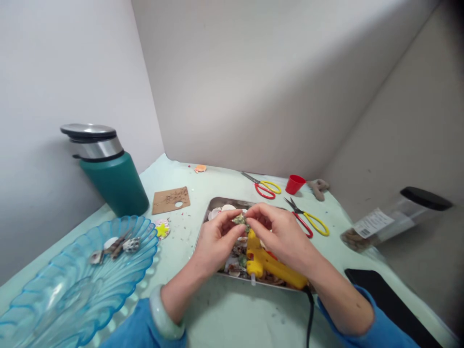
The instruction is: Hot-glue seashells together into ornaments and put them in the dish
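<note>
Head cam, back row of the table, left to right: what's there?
Green flask → cardboard piece → small orange piece → far scissors → red cup → brown lump → clear jar with black lid. Nearer, left hand and right hand pinch a small shell piece over the metal tray.

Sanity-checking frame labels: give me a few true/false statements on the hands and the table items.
1. The left hand and the right hand both pinch a small greenish piece above the metal tray. True.
2. The right hand grips the yellow glue gun. False: the gun lies in the tray, below the hands.
3. The blue glass dish has a few small pieces in it. True.
4. The red cup sits inside the tray. False: it stands on the table beyond the tray.
5. Only one pair of scissors is out. False: there are two, a far pair and a near pair.
</note>
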The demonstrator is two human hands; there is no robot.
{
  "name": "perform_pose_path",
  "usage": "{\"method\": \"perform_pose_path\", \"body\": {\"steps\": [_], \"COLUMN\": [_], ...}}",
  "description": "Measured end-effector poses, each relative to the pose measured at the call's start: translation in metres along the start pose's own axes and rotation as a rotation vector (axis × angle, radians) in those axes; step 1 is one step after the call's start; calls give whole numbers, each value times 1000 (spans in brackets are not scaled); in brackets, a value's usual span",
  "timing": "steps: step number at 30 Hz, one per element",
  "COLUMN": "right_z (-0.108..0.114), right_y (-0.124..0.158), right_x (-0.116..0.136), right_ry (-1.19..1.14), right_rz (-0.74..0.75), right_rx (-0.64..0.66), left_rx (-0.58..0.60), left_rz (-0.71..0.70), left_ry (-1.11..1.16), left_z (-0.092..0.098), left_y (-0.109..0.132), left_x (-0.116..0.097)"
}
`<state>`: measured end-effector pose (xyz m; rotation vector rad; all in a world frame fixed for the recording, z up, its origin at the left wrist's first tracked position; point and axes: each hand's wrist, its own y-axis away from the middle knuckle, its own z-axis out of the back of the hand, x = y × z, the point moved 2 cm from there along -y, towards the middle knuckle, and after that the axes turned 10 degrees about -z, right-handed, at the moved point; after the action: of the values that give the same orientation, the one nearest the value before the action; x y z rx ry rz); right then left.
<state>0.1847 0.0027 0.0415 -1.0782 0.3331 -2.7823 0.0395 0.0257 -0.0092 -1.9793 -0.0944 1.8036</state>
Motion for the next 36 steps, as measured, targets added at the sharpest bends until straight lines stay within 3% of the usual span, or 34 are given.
{"method": "perform_pose_path", "body": {"steps": [7, 15, 20, 36], "right_z": [0, -5, -6, -6], "right_y": [1, -1, 0, 0], "right_x": [-4, -6, -6, -3], "right_ry": [-45, -284, -266, -239], "right_rz": [-53, -190, -214, -217], "right_rx": [32, 110, 82, 32], "left_rx": [-22, -27, -50, -63], "left_rz": [54, 57, 48, -139], "left_ry": [74, 75, 78, -177], "left_z": [-1, 0, -1, 1], "left_y": [-1, 0, 0, 3], "left_x": [-5, -5, -8, -4]}}
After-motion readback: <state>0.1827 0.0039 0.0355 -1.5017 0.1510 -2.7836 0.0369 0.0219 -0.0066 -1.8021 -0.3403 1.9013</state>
